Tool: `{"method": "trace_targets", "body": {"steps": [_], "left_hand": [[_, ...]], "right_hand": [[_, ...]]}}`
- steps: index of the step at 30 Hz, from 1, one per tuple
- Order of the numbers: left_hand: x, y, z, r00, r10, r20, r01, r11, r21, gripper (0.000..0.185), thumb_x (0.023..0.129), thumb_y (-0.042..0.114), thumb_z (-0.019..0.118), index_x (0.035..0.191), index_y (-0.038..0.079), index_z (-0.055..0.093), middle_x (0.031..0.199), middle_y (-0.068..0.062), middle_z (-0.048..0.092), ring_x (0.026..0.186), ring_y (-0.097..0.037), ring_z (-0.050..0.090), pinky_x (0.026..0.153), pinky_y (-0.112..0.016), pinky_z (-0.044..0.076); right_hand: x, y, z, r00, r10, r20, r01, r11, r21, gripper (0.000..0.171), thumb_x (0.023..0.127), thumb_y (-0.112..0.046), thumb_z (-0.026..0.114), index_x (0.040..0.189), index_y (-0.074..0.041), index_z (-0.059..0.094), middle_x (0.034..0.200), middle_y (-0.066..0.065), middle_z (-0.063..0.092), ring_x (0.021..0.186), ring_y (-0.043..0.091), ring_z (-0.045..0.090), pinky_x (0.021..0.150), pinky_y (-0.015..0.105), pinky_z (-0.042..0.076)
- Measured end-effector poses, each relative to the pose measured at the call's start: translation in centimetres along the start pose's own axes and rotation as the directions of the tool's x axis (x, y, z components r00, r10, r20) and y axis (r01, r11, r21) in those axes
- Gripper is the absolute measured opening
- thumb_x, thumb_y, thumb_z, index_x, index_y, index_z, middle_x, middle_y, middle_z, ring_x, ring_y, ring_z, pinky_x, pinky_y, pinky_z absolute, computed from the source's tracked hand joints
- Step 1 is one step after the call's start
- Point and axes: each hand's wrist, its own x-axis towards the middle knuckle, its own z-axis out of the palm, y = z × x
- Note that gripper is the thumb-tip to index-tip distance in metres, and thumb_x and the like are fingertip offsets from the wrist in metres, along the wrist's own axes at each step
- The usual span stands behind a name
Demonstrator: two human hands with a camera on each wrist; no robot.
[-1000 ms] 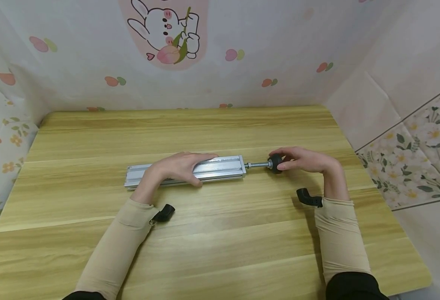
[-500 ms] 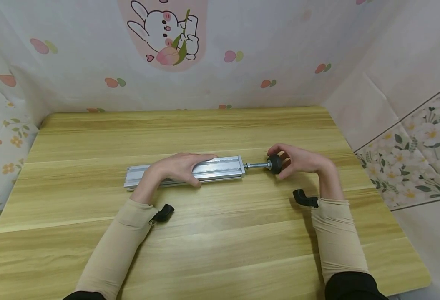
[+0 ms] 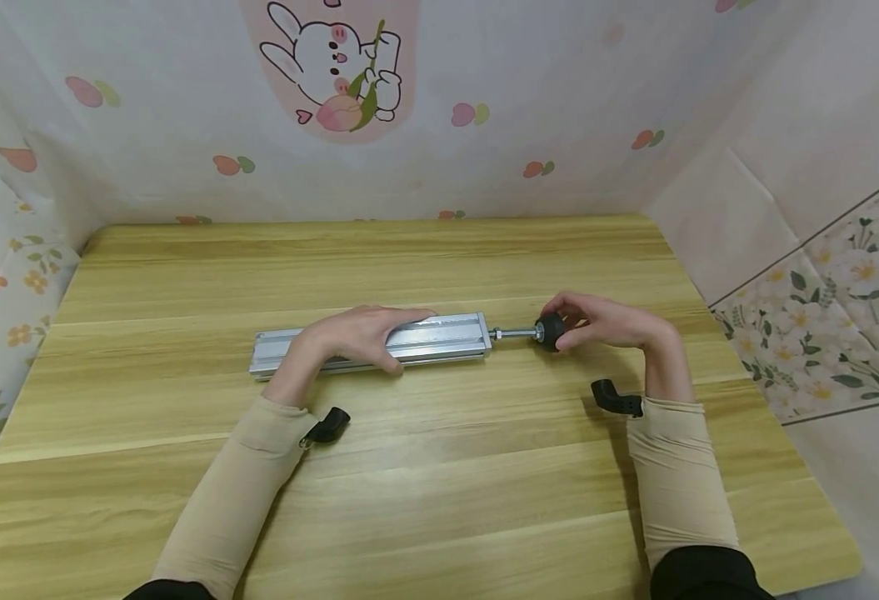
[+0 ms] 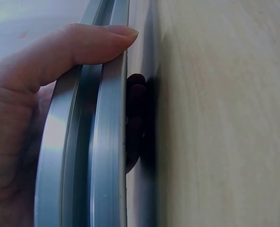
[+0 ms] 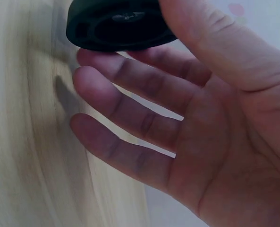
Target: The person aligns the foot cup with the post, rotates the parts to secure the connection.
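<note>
Bar (image 3: 439, 335): one, metal, grooved, lying crosswise at mid-table (image 3: 424, 475); whether its whole underside meets the wood cannot be told. Rod (image 3: 517, 332): one, threaded, projecting from the bar's right end; nut (image 3: 496, 333) near the joint. Foot (image 3: 551, 332): one, black, round, at the rod's outer end.

Left hand (image 3: 359, 332): wrapped over the bar, thumb at the near side. Right hand (image 3: 607, 323): narrow, pinching the foot's rim between thumb and fingertips, other fingers spread.

Probable faults: fingertips slipping on the rim, the pinch being shallow; bar twisting or sliding, should the left hand slacken while the foot is turned; thread binding, if the right hand bears sideways on the long exposed rod; foot dropping to the table, if its thread runs out.
</note>
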Motion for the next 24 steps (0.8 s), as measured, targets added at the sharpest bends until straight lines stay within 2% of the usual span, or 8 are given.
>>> {"method": "trace_targets", "body": {"steps": [4, 8, 14, 17, 24], "left_hand": [[-0.03, -0.07, -0.02, 1.000, -0.002, 0.005, 0.002, 1.000, -0.002, 0.099, 0.076, 0.025, 0.075, 0.164, 0.030, 0.029, 0.156, -0.001, 0.050, 0.118, -0.021, 0.054, 0.104, -0.044, 0.045], [-0.09, -0.09, -0.06, 1.000, 0.002, 0.002, -0.002, 1.000, -0.005, 0.099, 0.075, 0.025, 0.075, 0.163, 0.030, 0.030, 0.153, -0.001, 0.053, 0.113, -0.022, 0.055, 0.100, -0.043, 0.046], [-0.14, -0.11, -0.07, 1.000, -0.004, 0.004, 0.004, 1.000, -0.001, 0.100, 0.075, 0.026, 0.076, 0.164, 0.029, 0.029, 0.153, -0.001, 0.053, 0.110, -0.021, 0.054, 0.099, -0.042, 0.046], [-0.13, -0.16, -0.01, 1.000, -0.010, 0.005, 0.010, 1.000, 0.006, 0.101, 0.075, 0.027, 0.076, 0.164, 0.029, 0.028, 0.152, -0.002, 0.054, 0.108, -0.021, 0.054, 0.098, -0.041, 0.046], [0.11, -0.11, 0.05, 1.000, -0.009, 0.001, 0.009, 1.000, 0.010, 0.100, 0.074, 0.026, 0.075, 0.164, 0.030, 0.030, 0.150, -0.001, 0.055, 0.108, -0.021, 0.054, 0.096, -0.040, 0.046]], "right_hand": [[-0.14, -0.09, -0.06, 1.000, 0.000, 0.016, 0.000, 1.000, -0.022, 0.049, 0.100, -0.023, 0.066, 0.144, -0.005, 0.052, 0.133, 0.013, 0.063, 0.120, 0.026, 0.057, 0.100, 0.037, 0.046], [-0.12, -0.08, -0.05, 1.000, -0.001, 0.005, 0.001, 0.999, -0.043, 0.053, 0.100, -0.026, 0.065, 0.148, -0.006, 0.050, 0.139, 0.014, 0.061, 0.123, 0.028, 0.056, 0.103, 0.042, 0.045], [0.29, 0.25, 0.08, 0.999, -0.039, 0.009, 0.038, 0.999, 0.032, 0.071, 0.088, -0.014, 0.080, 0.149, -0.005, 0.044, 0.144, 0.018, 0.054, 0.119, 0.033, 0.061, 0.104, 0.052, 0.049], [0.61, 0.19, 0.26, 0.999, -0.043, 0.014, 0.041, 0.996, 0.077, 0.072, 0.082, -0.009, 0.084, 0.143, -0.004, 0.046, 0.140, 0.018, 0.053, 0.114, 0.032, 0.062, 0.101, 0.050, 0.052], [0.53, 0.01, 0.46, 1.000, -0.018, -0.012, 0.019, 0.998, 0.057, 0.067, 0.083, -0.011, 0.084, 0.139, -0.001, 0.047, 0.137, 0.019, 0.054, 0.115, 0.033, 0.061, 0.096, 0.042, 0.053]]}}
